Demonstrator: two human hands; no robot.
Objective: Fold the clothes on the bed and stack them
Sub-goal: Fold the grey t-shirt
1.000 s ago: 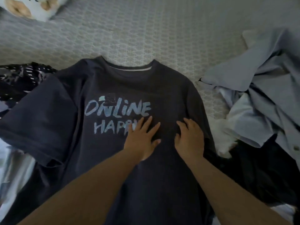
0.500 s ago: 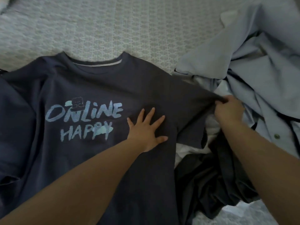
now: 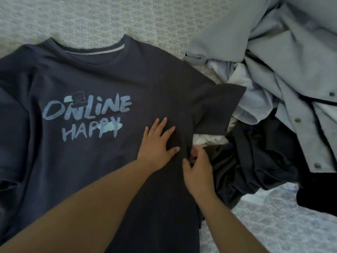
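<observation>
Barely begun: the dark T-shirt [image 3: 102,88] lies spread face-up on the bed [image 3: 91,21], unfolded. The left hand [image 3: 157,145] presses flat on it, fingers apart; just beside, the right hand [image 3: 197,172] pinches its side edge. Beyond that hand, unfolded clothes [image 3: 273,70] wait.

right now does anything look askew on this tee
Yes. The navy t-shirt lies skewed on the bed, and its right sleeve sits atop the unfolded clothes pile. The left hand presses it flat; the right hand works the side edge.
</observation>
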